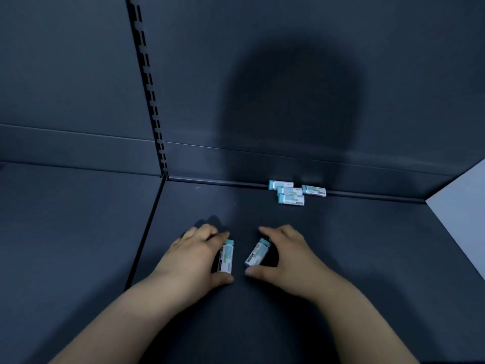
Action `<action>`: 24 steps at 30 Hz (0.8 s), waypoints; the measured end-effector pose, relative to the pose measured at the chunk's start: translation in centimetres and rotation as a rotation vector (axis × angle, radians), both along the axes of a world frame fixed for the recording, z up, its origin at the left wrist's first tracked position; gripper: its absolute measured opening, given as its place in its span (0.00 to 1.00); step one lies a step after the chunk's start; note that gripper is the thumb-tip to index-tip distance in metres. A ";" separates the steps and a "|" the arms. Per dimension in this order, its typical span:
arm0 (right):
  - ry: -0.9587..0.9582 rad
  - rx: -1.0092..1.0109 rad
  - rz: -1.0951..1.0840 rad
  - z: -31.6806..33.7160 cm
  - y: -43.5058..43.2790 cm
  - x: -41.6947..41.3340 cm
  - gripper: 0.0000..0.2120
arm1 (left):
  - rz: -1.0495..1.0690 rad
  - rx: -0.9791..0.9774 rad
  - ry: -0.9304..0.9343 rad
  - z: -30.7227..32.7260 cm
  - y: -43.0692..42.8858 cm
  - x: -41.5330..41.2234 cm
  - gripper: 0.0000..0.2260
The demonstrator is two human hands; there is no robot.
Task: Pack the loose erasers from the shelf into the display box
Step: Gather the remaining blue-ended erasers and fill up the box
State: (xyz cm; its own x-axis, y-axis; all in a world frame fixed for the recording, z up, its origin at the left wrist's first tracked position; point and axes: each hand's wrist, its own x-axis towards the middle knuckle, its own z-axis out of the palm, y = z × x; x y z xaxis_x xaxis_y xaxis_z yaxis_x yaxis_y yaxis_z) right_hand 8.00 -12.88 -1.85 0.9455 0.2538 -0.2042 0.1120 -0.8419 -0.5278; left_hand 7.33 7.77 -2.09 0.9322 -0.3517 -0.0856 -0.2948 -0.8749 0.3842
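At 6 o'clock on the shelf [367,245], the left hand [194,256] pinches one eraser [227,257], the right hand [288,258] another eraser [257,253], lengthwise, likely to carry both off together

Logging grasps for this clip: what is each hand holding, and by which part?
The left hand grips one eraser by its ends, fingertip on the teal cap, thumb opposite. The right hand grips another eraser likewise.
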 end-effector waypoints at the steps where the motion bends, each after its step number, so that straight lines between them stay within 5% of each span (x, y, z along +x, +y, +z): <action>1: -0.025 -0.028 0.006 -0.1 0.4 -0.1 0.38 | 0.000 -0.006 0.002 0.0 -0.1 0.0 0.37; 6: -0.007 0.091 0.023 0.2 0.8 -0.8 0.30 | -0.017 0.000 0.002 0.0 0.0 -0.3 0.36; 19: 0.021 0.053 0.018 0.2 0.5 -3.0 0.29 | -0.058 0.020 0.004 0.1 0.6 -1.1 0.35; 24: 0.002 -0.091 0.032 0.3 0.6 -2.9 0.40 | -0.100 0.027 0.007 0.1 0.8 -0.9 0.36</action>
